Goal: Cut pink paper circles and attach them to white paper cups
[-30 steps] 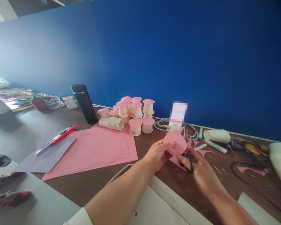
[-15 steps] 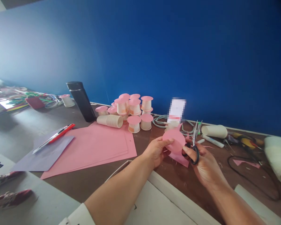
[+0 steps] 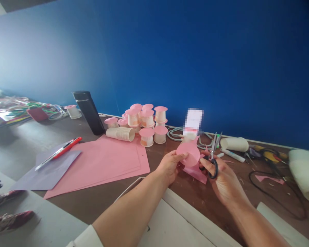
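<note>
"Scissors (image 3: 212, 156) sat where?"

"In the right hand (image 3: 225, 181), whose fingers were clamped around them, blades (image 3: 214, 142) slightly apart."

"And the left hand (image 3: 170, 168)?"

"Its thumb and fingers pinched a pink paper disc (image 3: 192, 152), held over the tabletop (image 3: 192, 199) just beside the scissors."

"What stood behind?"

"Paper cups (image 3: 147, 121) capped with pink rounds (image 3: 146, 131), clustered before the blue wall (image 3: 170, 61), near a black flask (image 3: 89, 115) and a nested cup stack (image 3: 120, 134) lying sideways."
</note>
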`<state>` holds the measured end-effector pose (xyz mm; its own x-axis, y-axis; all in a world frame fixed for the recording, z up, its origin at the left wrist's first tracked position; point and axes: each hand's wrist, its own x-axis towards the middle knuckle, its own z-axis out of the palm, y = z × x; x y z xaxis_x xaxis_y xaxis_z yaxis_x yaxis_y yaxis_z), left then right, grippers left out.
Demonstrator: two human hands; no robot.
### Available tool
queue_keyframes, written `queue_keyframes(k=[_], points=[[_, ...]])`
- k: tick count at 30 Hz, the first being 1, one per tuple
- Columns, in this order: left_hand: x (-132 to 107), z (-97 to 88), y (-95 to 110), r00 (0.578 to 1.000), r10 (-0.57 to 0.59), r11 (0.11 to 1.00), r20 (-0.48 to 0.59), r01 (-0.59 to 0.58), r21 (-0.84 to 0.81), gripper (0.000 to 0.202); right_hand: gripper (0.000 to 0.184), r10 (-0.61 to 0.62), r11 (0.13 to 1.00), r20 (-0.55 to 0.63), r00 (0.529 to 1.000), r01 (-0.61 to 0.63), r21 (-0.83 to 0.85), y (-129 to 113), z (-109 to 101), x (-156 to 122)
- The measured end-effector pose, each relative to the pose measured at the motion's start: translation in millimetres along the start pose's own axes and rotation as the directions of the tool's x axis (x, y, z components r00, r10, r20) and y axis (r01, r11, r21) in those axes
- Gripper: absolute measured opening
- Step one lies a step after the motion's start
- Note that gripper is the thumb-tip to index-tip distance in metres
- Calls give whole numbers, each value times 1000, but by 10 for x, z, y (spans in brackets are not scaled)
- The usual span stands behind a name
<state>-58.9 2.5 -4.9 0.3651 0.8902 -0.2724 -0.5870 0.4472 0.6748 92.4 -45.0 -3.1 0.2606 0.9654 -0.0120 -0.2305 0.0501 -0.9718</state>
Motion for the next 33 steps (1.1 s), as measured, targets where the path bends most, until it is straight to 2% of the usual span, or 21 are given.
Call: queue_keyframes(k=[8, 12, 16, 19, 25, 29, 33], points=[[9, -6, -39, 998, -14, 1000, 61, 12, 28, 42, 46, 22, 999, -20, 1000, -21, 25, 63, -36, 36], [-30, 31, -34, 992, -81, 995, 101, 75, 63, 44, 41, 36, 993, -116, 993, -23, 113, 7, 7, 46], [-40, 87, -85, 981, -148, 982, 123, 131, 133, 41, 44, 24, 982, -189, 982, 12, 188, -50, 45, 53], [-10, 106, -126, 990, -113, 990, 89, 105, 92, 39, 44, 24, 980, -192, 981, 15, 198, -43, 56, 58], [45, 83, -126, 996, -19, 1000, 83, 18, 17, 41, 31, 28, 984, -103, 994, -10, 176, -11, 61, 44], [61, 97, -124, 997, 30, 992, 77, -39, 119, 44, 33, 22, 980, -95, 995, -3, 200, -34, 8, 64], [96, 137, -139, 995, -1, 977, 103, -21, 214, 45, 32, 2, 976, -118, 993, 24, 215, -45, -62, 101]])
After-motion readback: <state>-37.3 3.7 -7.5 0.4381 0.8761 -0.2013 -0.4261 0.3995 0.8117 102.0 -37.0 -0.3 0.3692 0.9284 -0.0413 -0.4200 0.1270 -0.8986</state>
